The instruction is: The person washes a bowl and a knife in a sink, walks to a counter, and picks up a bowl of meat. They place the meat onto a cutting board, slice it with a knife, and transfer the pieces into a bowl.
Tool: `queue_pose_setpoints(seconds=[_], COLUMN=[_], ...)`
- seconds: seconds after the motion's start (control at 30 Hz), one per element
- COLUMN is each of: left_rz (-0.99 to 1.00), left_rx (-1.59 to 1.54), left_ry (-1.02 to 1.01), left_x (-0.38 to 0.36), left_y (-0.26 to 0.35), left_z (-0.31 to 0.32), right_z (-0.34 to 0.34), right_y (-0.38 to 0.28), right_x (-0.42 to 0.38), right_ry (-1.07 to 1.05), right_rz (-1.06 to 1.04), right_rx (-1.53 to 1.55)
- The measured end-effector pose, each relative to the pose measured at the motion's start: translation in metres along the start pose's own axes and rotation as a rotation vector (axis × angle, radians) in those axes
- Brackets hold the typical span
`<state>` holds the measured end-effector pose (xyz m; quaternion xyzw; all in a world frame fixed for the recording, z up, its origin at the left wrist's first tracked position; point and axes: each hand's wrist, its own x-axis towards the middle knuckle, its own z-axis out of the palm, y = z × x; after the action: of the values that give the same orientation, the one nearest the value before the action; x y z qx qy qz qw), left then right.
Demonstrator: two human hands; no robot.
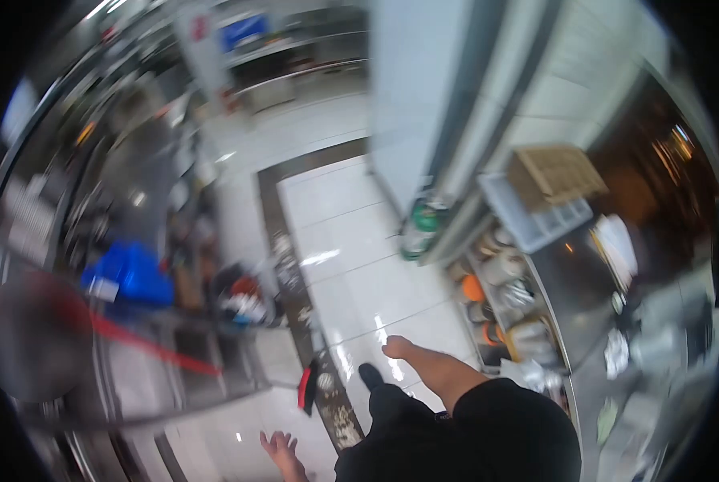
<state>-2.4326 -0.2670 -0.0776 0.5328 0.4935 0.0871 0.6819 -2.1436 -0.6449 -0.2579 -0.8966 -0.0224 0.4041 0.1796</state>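
Note:
My left hand (281, 451) hangs low at my left side over the white floor tiles, open, its fingers apart and nothing in them. In front of my body, my right hand (397, 347) is held out over the floor, its fingers curled in and nothing showing in them. The black top (464, 438) that I wear fills the bottom of the view, and one dark shoe (369, 376) shows on the tiles below. Close to my left hand is a red and black object (305, 389), near the dark floor strip (327, 394).
A green cylinder (420, 229) stands by the wall ahead. On my right, a steel counter (572, 321) carries a cardboard box (558, 173) and a white crate (520, 221), with filled shelves below. Blurred on the left are a blue container (130, 273), a steel worktop and another person (34, 337).

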Motion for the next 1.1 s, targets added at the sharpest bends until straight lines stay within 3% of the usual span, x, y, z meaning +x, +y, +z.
queue_pose_setpoints(seconds=[0.07, 0.13, 0.2, 0.23, 0.4, 0.5, 0.57, 0.6, 0.63, 0.67, 0.7, 0.73, 0.77, 0.8, 0.87, 0.9, 0.93, 0.97, 1.0, 1.03, 1.07, 1.1], left_rz=[0.047, -0.033, -0.106, -0.136, -0.187, -0.170, -0.160, -0.168, -0.182, -0.200, -0.210, -0.217, -0.214, -0.203, -0.073, 0.622, 0.232, 0.447, 0.393, 0.190, 0.271, 0.201], left_rx=[0.097, 0.021, 0.116, 0.186, 0.549, 0.747, 0.866, 0.909, 0.949, 0.990, 1.044, 1.117, 1.170, 1.214, 1.268, 1.368, 0.990, 1.272, 1.055, 0.910, 0.965, 0.959], left_ry=[-0.035, -0.171, -0.246, -0.278, -0.450, -0.521, -0.515, -0.499, -0.477, -0.459, -0.451, -0.463, -0.469, -0.479, -0.499, -0.522, -0.353, -0.458, -0.311, -0.366, -0.379, -0.384], left_x=[0.024, 0.040, 0.057, 0.067, 0.132, 0.194, 0.235, 0.256, 0.275, 0.290, 0.303, 0.315, 0.329, 0.345, 0.383, 0.411, 0.421, 0.448, 0.474, 0.476, 0.506, 0.505], left_y=[-0.002, -0.015, -0.005, 0.002, 0.043, 0.064, 0.077, 0.078, 0.080, 0.080, 0.081, 0.083, 0.087, 0.098, 0.139, 0.150, 0.191, 0.217, 0.226, 0.266, 0.271, 0.299], left_z=[0.036, 0.054, 0.106, 0.134, 0.266, 0.320, 0.331, 0.328, 0.325, 0.321, 0.320, 0.323, 0.330, 0.344, 0.394, 0.416, 0.464, 0.497, 0.532, 0.568, 0.595, 0.625], right_z=[-0.070, -0.101, -0.091, -0.106, -0.143, -0.189, -0.213, -0.207, -0.212, -0.214, -0.224, -0.236, -0.248, -0.241, -0.237, -0.237, -0.255, -0.270, -0.282, -0.297, -0.313, -0.330], right_y=[-0.001, 0.000, 0.002, -0.018, -0.083, -0.073, -0.043, -0.012, 0.020, 0.061, 0.086, 0.110, 0.133, 0.159, 0.204, 0.225, 0.191, 0.169, 0.150, 0.134, 0.115, 0.102], right_x=[-0.031, -0.020, 0.039, 0.032, 0.068, 0.101, 0.134, 0.159, 0.187, 0.198, 0.195, 0.187, 0.180, 0.183, 0.191, 0.196, 0.170, 0.168, 0.165, 0.169, 0.175, 0.184], right_ry=[0.022, 0.024, 0.099, 0.170, 0.157, 0.073, 0.115, 0.185, 0.197, 0.217, 0.262, 0.002, -0.065, -0.127, -0.238, -0.294, -0.287, -0.246, -0.204, -0.159, -0.117, -0.077], right_rz=[0.168, 0.076, -0.299, -0.217, -0.396, -0.457, -0.427, -0.310, -0.572, -0.420, -0.443, 0.068, -0.069, 0.414, 0.379, 0.362, 0.661, 0.605, 0.551, 0.490, 0.432, 0.370], right_rx=[0.074, 0.082, -0.140, 0.167, 0.230, 0.075, 0.067, 0.093, -0.265, -0.208, -0.440, 0.168, -0.179, 0.305, 0.337, 0.353, 0.754, 0.781, 0.810, 0.836, 0.858, 0.886])
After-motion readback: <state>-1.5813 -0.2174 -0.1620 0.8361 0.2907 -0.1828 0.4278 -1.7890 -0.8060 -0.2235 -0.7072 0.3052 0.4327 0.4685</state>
